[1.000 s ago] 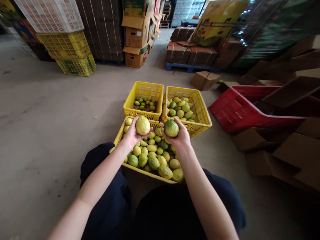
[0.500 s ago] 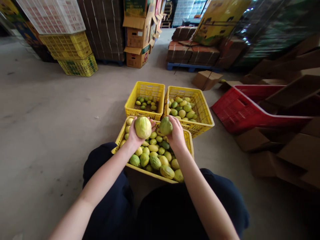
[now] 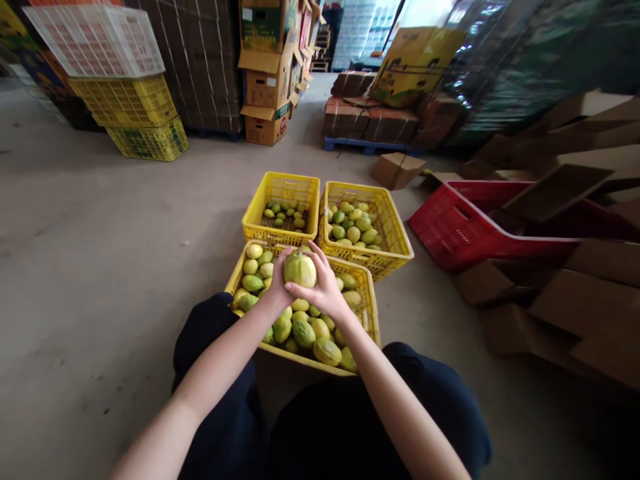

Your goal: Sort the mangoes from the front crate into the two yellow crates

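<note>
My left hand (image 3: 279, 283) and my right hand (image 3: 324, 285) are both closed around one rounded, ribbed yellow-green fruit (image 3: 300, 269) that looks like a papaya. The left cups its left side; the right grips its right side, with the thumb across the front. They are above the near yellow crate (image 3: 371, 303), which contains many similar fruits (image 3: 303, 333) in yellow and green, some smooth and some ridged. My hands and forearms hide part of the crate's middle.
Behind stand a left yellow crate (image 3: 244, 227) with several small greenish fruits and a right yellow crate (image 3: 395, 251) with more fruit. A red crate (image 3: 440, 230) and cardboard boxes (image 3: 580, 300) lie to the right. Stacked crates (image 3: 125, 100) stand back left.
My right hand has moved left and closed on the pale fruit beside my left hand. The greener fruit it held no longer shows in its grip.
</note>
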